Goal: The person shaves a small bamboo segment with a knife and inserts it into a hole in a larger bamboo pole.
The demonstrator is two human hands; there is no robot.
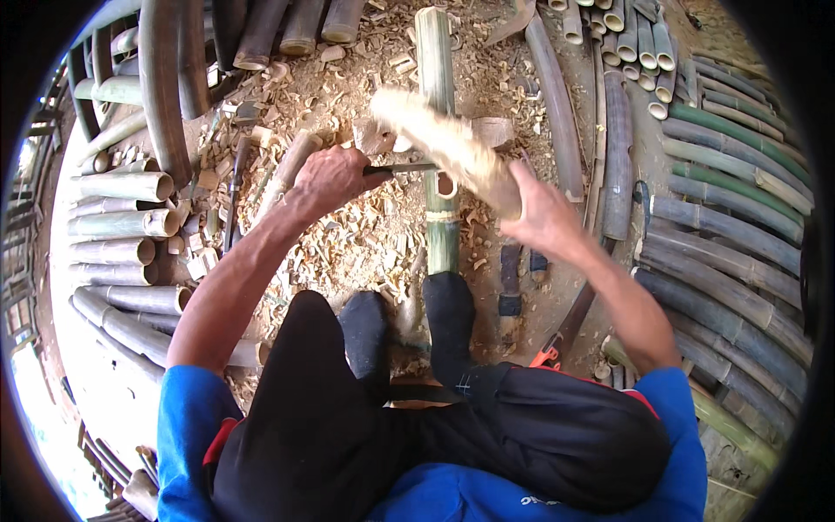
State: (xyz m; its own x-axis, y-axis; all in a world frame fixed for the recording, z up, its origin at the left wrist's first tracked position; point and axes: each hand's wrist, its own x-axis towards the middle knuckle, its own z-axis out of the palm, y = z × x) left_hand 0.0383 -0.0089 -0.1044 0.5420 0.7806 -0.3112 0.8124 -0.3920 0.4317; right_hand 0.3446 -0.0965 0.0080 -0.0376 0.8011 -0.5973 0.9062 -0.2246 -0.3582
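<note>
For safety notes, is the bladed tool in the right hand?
No, the left hand holds the bladed tool; the right hand grips a club.

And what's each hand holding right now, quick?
Left hand: closed, holding a bladed hand tool.
Right hand: closed, holding a wooden club, motion-blurred.

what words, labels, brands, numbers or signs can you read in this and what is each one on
White lettering on the blue shirt: small and partly cut off, so not quoted.
White mark on dark cloth near the ankle: a few crossed lines, no readable word.
Bladed tool, blurred wooden piece and upright bamboo pole: no text that I can make out.
</note>
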